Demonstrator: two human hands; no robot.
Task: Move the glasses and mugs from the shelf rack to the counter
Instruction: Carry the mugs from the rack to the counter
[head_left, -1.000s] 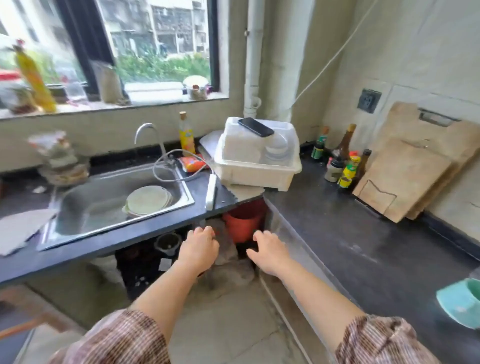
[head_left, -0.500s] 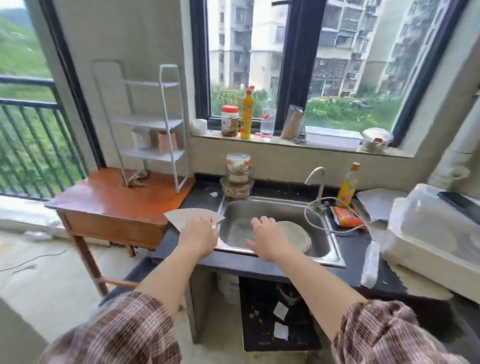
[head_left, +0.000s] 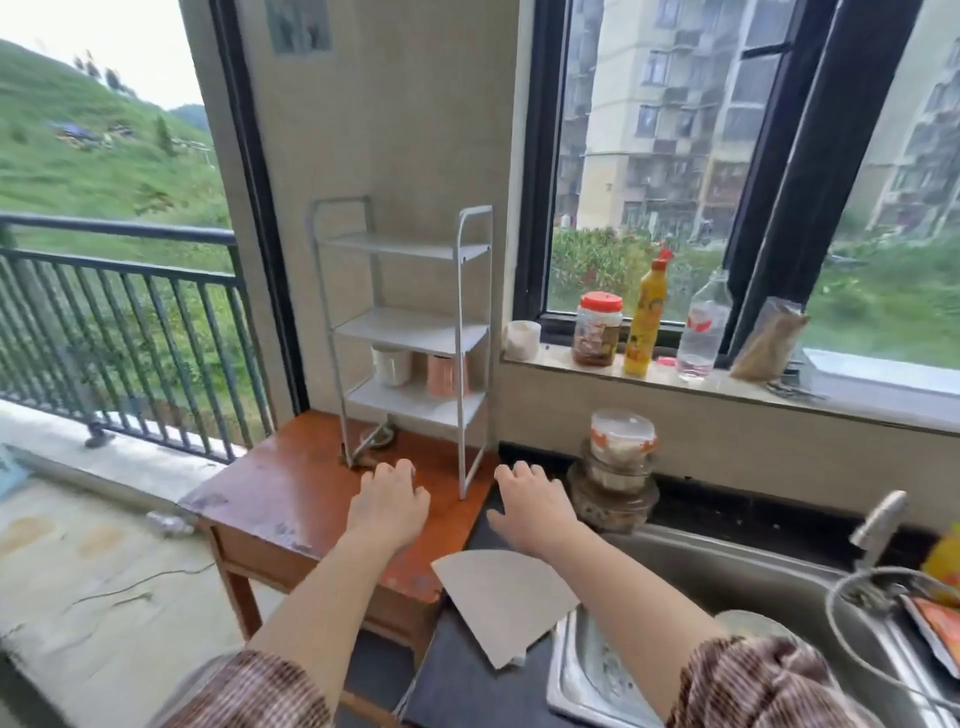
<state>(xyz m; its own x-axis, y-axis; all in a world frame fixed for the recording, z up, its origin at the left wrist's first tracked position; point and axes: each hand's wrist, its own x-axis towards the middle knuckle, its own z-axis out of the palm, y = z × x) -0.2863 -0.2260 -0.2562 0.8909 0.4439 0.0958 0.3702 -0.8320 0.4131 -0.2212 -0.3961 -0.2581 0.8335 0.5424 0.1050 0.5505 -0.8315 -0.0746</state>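
Hands raised toward the rack, nothing gripped yet

Both hands are held out ahead of the body, palms down and fingers loosely spread, with nothing in either. The left hand (head_left: 388, 501) hovers over the wooden desk (head_left: 270, 493), just in front of the foot of the shelf rack (head_left: 410, 332); the right hand (head_left: 530, 501) is carried above the edge of the dark counter (head_left: 462, 691), beside the stacked containers (head_left: 618, 467). This posture is judged to be an approach: the hands are brought up empty so that each can take one vessel.

Two vessels are seen on the rack's lowest shelf, under the middle one: a white mug (head_left: 391, 365) on the left and a copper-coloured cup (head_left: 444, 375) just beside it. The upper shelves are seen bare. Because the shelf above sits low over the cups, a grasp from the front or side is likely called for, not from above. A folded sheet of paper (head_left: 504, 597) lies on the counter by the sink (head_left: 753, 582), so bare counter would have to be chosen for setting down.
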